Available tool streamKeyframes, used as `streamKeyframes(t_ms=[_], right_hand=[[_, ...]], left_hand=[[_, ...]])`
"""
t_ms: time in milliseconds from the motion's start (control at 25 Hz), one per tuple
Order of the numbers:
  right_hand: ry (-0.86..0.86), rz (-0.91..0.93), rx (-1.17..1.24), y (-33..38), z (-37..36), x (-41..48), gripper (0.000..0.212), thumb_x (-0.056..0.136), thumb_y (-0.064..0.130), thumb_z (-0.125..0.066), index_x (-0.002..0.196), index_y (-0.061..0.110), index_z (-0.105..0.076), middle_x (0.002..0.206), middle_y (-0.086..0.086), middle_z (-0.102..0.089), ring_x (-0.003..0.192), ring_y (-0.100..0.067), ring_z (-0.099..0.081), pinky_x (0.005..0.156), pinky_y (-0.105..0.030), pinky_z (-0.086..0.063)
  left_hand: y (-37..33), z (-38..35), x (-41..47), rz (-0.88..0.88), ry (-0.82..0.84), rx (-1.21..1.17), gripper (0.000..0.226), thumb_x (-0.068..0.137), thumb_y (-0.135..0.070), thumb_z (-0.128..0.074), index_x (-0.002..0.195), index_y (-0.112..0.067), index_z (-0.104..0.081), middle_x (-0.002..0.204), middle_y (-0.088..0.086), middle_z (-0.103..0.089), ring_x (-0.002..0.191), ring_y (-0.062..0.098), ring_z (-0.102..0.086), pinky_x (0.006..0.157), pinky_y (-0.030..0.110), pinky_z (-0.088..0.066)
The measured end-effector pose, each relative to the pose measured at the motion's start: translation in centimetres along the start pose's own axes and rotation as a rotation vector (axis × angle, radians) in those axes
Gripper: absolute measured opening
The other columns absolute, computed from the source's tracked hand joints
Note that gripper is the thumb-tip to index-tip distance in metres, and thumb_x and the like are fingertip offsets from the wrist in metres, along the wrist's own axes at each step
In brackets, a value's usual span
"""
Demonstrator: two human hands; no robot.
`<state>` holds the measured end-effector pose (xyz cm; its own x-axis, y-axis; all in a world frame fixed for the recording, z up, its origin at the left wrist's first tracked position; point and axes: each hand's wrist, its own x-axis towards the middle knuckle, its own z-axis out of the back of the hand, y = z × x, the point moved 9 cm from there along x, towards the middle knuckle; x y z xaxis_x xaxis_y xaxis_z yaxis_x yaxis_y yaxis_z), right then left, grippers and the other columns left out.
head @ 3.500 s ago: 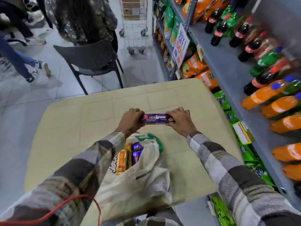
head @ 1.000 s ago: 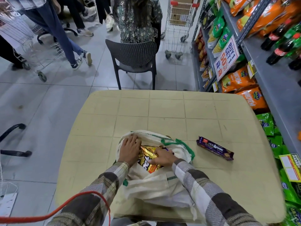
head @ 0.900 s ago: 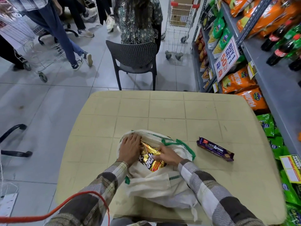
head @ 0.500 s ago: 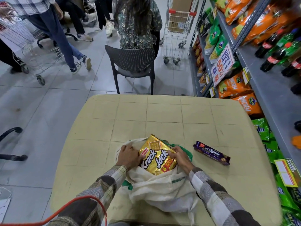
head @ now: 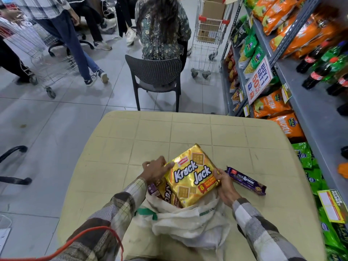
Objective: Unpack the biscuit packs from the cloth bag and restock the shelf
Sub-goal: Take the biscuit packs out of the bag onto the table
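Note:
A gold Krack Jack biscuit pack (head: pixel 191 176) is held above the mouth of the white cloth bag (head: pixel 188 221) on the cream tiled table (head: pixel 169 129). My left hand (head: pixel 155 169) grips its left edge and my right hand (head: pixel 225 183) grips its right edge. More packs (head: pixel 163 193), one gold and one purple, show inside the bag under the lifted pack. A purple Hide & Seek biscuit pack (head: pixel 245 180) lies flat on the table just right of my right hand.
A grey shelf unit (head: pixel 305 102) with snack bags and soft-drink bottles runs along the right. A dark chair (head: pixel 156 80) with a seated person stands beyond the table's far edge. Shopping trolleys (head: pixel 209 40) and standing people fill the floor behind.
Both hands set the purple pack on the table, reached into the bag, and have lifted the gold Krack Jack pack up and out of its mouth.

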<state>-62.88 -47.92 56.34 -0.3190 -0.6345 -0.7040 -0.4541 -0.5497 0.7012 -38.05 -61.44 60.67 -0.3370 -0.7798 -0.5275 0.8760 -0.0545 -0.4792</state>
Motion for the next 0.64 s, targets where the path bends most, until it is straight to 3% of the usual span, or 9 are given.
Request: streamKeyframes(t_ms=[200,280,400,520,640], right_hand=[[0.049,0.072,0.159,5.2,-3.0,0.1,0.032,0.101,0.019,-0.048,0.126,0.001,-0.053,0.122,-0.02,-0.066,0.108,-0.037,-0.063,0.097,-0.059,-0.049],[0.067,0.122,0.148,7.6,-5.9,0.3,0.03,0.101,0.02,-0.047,0.125,0.004,-0.054,0.123,-0.017,-0.066,0.104,-0.033,-0.063,0.097,-0.054,-0.05],[0.134,0.177,0.129,9.7,-11.6,0.8,0.022,0.102,0.023,-0.048,0.117,0.008,-0.052,0.119,-0.014,-0.066,0.093,-0.023,-0.064,0.08,-0.039,-0.051],[0.22,0.153,0.086,9.4,-17.8,1.4,0.032,0.1,0.027,-0.053,0.124,0.006,-0.049,0.12,-0.013,-0.066,0.098,-0.024,-0.064,0.084,-0.039,-0.053],[0.308,0.101,-0.02,7.1,-24.6,2.2,0.028,0.101,0.023,-0.052,0.123,0.006,-0.049,0.119,-0.013,-0.067,0.097,-0.023,-0.065,0.084,-0.038,-0.053]], left_hand=[[-3.7,8.0,0.7,-0.066,-0.223,-0.624,0.047,0.088,-0.056,-0.06,0.096,-0.011,-0.057,0.089,0.003,-0.065,0.076,0.015,-0.061,0.056,0.028,-0.052],[-2.9,10.8,1.5,-0.037,-0.236,-0.83,0.037,0.091,-0.045,-0.063,0.102,-0.009,-0.06,0.093,0.006,-0.066,0.079,0.017,-0.065,0.054,0.028,-0.055],[0.2,14.6,2.2,-0.014,-0.258,-1.034,0.017,0.095,-0.027,-0.061,0.098,-0.011,-0.066,0.089,0.005,-0.068,0.079,0.022,-0.065,0.061,0.03,-0.054],[5.2,18.0,2.0,-0.004,-0.384,-1.135,0.01,0.094,-0.019,-0.063,0.092,-0.012,-0.069,0.082,0.003,-0.07,0.072,0.019,-0.066,0.059,0.026,-0.055],[12.4,19.5,1.3,0.121,-0.527,-1.244,0.013,0.088,-0.021,-0.071,0.088,-0.008,-0.069,0.08,0.002,-0.072,0.072,0.017,-0.067,0.061,0.025,-0.055]])
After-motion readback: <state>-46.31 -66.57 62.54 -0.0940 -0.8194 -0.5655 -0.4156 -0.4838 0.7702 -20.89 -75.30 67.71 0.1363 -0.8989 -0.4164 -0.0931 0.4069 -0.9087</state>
